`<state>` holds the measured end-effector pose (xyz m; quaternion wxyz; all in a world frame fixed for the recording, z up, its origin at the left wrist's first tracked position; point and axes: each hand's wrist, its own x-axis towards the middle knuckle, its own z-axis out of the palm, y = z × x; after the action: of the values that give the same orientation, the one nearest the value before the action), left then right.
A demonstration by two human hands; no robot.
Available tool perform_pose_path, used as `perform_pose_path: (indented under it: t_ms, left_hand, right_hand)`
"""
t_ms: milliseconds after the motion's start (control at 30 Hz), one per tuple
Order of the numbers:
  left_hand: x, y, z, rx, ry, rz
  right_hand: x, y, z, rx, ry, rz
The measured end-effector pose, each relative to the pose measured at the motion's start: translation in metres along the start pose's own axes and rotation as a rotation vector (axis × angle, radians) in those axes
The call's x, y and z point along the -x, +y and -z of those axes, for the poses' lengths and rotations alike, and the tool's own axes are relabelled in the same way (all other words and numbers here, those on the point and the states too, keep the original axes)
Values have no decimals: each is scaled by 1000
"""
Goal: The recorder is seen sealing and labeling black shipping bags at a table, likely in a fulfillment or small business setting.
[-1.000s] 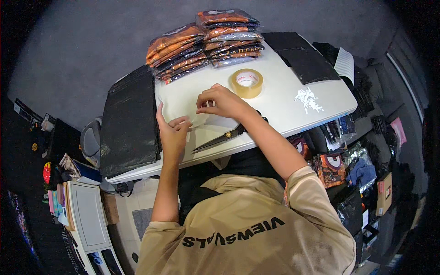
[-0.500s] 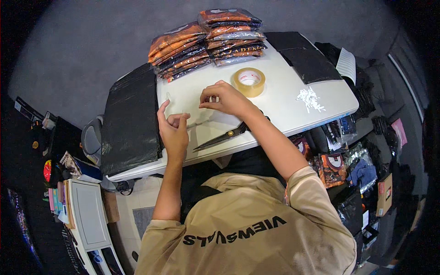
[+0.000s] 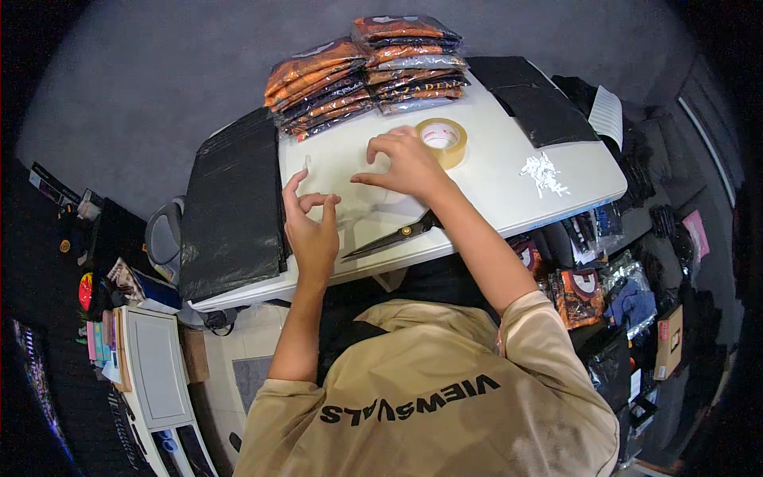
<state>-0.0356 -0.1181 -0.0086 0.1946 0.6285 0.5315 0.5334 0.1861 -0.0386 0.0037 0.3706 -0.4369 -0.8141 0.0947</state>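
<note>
My left hand [image 3: 311, 234] is raised over the near left of the white table [image 3: 493, 191]. Its index finger points up, with a small clear strip [image 3: 307, 161] at the tip. The thumb and another finger come together in a pinch; whatever lies between them cannot be made out. My right hand [image 3: 404, 163] is to the right, thumb and index finger apart, with nothing visible between them. A roll of clear tape [image 3: 455, 151] lies just beyond it. Black scissors [image 3: 389, 238] rest near the table's front edge, below both hands.
Two stacks of bagged orange and black garments [image 3: 318, 83] stand at the back. Black plastic bags [image 3: 230, 215] lie at the left, and others [image 3: 548, 107] at the far right. White slips [image 3: 544, 175] are heaped on the right. More bagged garments [image 3: 579, 296] are below the table's right side.
My right thumb and index finger, close together before, have moved apart. The left hand keeps nearly the same pose. The whole view has shifted slightly.
</note>
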Motion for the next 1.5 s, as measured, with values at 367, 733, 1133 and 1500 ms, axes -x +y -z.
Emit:
perform_pose_path:
  t_ms: [367,733,1133,1500]
  left_hand:
    - [-1,2,1,-92,-80,-104]
    - [-4,-8,-4,158,-147,168]
    - [-8,-30,-7,197,-51,40]
    - [-8,-8,-16,322,-125,168]
  right_hand:
    - [-13,-12,-10,-388,-322,69]
    - [-6,-8,-15,-388,-120,92]
    - [-7,-10,-16,-390,-55,124]
    - [-4,-11,-12,-139,-72,60]
